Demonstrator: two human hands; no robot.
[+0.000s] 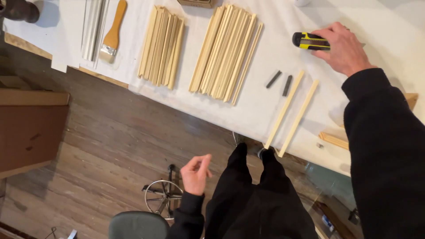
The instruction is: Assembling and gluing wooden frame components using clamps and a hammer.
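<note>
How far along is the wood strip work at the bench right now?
Looks done: two stacks of wood strips lie sorted on the white sheet. In hand: the right hand holds a yellow utility knife; the left hand hangs empty. Left, seemingly: two loose strips beside two dark sticks, untouched.

Right hand (343, 48) clenched, left hand (195, 173) loose.

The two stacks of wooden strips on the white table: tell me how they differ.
The left stack is smaller, with shorter strips packed evenly. The right stack is larger, its strips are longer, and it fans out, with one thin strip splayed at its right edge. Both are pale wood lying flat on the white table, untouched by either hand.
</note>
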